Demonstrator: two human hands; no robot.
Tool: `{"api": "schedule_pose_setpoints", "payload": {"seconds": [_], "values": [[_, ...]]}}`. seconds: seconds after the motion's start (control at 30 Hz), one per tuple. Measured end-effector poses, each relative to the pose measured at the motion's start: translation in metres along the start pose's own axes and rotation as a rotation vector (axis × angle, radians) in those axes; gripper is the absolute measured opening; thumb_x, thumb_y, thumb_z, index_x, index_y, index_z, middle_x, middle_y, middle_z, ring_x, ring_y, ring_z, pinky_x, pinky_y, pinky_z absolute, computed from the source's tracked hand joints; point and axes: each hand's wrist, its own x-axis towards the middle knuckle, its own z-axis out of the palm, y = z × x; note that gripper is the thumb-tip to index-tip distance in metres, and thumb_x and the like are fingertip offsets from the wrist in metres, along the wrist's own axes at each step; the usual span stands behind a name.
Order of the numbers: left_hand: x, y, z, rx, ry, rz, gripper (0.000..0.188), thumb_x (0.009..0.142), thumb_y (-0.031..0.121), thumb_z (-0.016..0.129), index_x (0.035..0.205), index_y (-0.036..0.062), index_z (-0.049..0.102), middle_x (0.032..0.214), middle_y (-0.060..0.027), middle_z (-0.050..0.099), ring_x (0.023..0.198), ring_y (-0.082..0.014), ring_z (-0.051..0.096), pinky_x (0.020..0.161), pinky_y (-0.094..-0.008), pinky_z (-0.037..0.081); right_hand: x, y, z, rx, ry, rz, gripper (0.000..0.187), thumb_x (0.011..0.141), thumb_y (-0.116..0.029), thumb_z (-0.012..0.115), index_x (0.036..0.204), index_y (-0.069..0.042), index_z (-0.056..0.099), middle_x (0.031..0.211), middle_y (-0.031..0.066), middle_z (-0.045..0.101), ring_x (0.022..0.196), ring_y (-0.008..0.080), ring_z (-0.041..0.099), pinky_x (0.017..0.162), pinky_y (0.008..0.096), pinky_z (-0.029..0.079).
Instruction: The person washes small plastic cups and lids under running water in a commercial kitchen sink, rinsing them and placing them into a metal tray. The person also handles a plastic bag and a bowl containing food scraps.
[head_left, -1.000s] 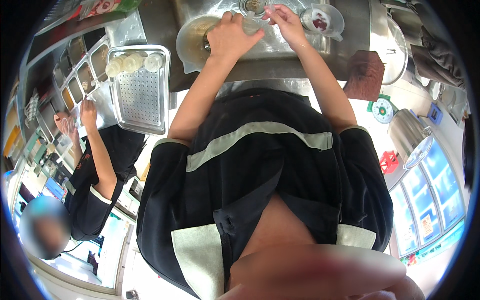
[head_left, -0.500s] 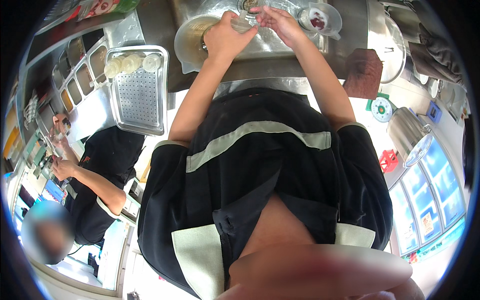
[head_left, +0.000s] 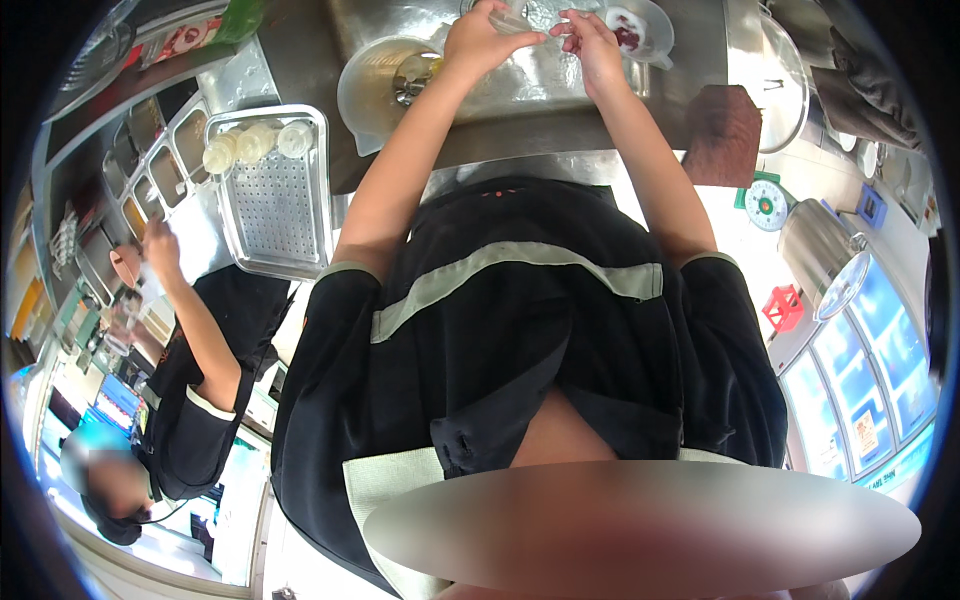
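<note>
Over metal worktop (head_left: 540, 100), left fingers (head_left: 522, 41) grasping clear container (head_left: 511, 22), right fingers (head_left: 580, 22) bent, hold unclear

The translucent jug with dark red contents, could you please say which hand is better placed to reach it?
Probably the right hand: it is beside the translucent jug, while the left hand is farther away and holds a clear container.
</note>
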Motion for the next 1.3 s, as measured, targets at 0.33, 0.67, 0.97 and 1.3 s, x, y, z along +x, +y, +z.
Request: {"api": "schedule_pose_setpoints", "payload": {"seconds": [0.33,0.67,0.97,1.3], "values": [[0.002,-0.006,0.008,-0.083,-0.041,0.041,0.063,0.059,0.031,0.079,0.107,0.0009,0.049,0.085,-0.0107,0.061,0.076,-0.0149,0.058,0.065,-0.0275,0.047,-0.001,0.001,-0.004,-0.018,0.013,0.016,0.022,0.088,-0.022,0.050,0.097,-0.003,0.057,0.079,0.0051,0.062,0.062,0.0078,0.044,0.064,0.0218,0.038],[-0.005,-0.003,0.002,0.471,-0.055,0.045,0.076,0.053,0.054,0.074,0.108,0.0050,0.054,0.079,-0.0135,0.065,0.078,-0.0251,0.063,0.071,-0.0306,0.048,-0.006,-0.003,0.014,-0.580,0.036,-0.504,0.022,0.084,-0.024,0.056,0.095,-0.005,0.059,0.091,0.0096,0.058,0.082,0.0194,0.055,0.071,0.0303,0.044],[-0.007,0.018,-0.008,0.467,0.002,0.041,0.070,0.061,0.035,0.071,0.113,0.0032,0.036,0.091,-0.0230,0.060,0.084,-0.0372,0.060,0.071,-0.0422,0.047,0.025,-0.008,0.016,-0.950,-0.326,-0.592,0.032,0.077,-0.020,0.057,0.105,-0.005,0.053,0.098,0.0166,0.055,0.095,0.0346,0.048,0.083,0.0421,0.037],[-0.005,0.017,-0.005,0.494,0.090,0.147,0.063,0.068,0.033,0.066,0.113,0.0044,0.033,0.084,-0.0213,0.061,0.077,-0.0382,0.060,0.066,-0.0439,0.047,0.015,-0.011,0.031,-1.039,-0.235,-0.753,0.027,0.082,-0.018,0.045,0.103,0.000,0.041,0.100,0.0211,0.046,0.098,0.0380,0.039,0.083,0.0497,0.026]]}}
